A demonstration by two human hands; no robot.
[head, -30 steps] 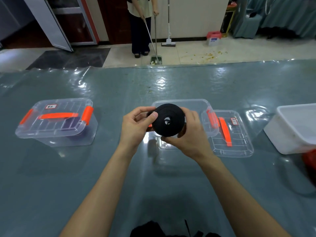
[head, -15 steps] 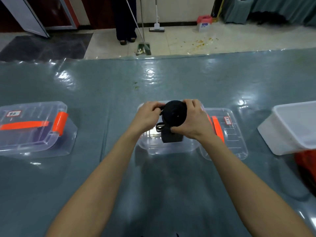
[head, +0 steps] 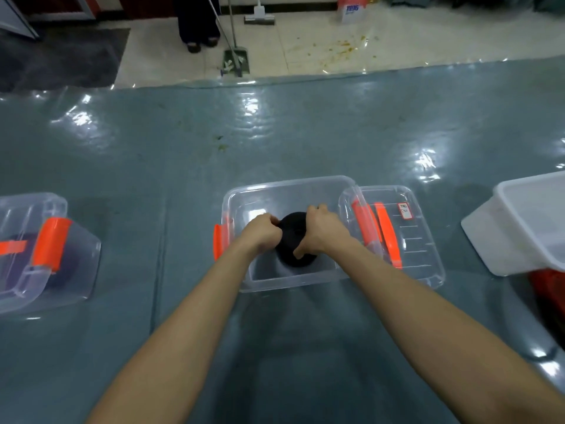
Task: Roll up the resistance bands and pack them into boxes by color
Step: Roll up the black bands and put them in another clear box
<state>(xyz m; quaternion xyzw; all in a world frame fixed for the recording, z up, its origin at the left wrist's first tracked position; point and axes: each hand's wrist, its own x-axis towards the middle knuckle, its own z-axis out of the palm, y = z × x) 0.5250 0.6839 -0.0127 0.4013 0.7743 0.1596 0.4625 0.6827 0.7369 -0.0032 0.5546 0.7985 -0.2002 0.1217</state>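
Both grips are clenched on one rolled black band: the left grip pinches its left edge with curled fingers, and the right grip curls over its top and right side, thumb down the front. The roll sits low inside the open clear box, near the middle of its floor; whether it touches the bottom cannot be told. An orange latch hangs on the box's left wall. The box's clear lid, with an orange handle and a small label, lies against the right side of the box. Well apart to the left stands a closed clear box with an orange clasp and something dark inside. To the right is a white tub, with a red object just in front of it. All stand on the glossy grey-green counter. Beyond its far edge, on the tiled floor, are a person's legs and a dustpan.
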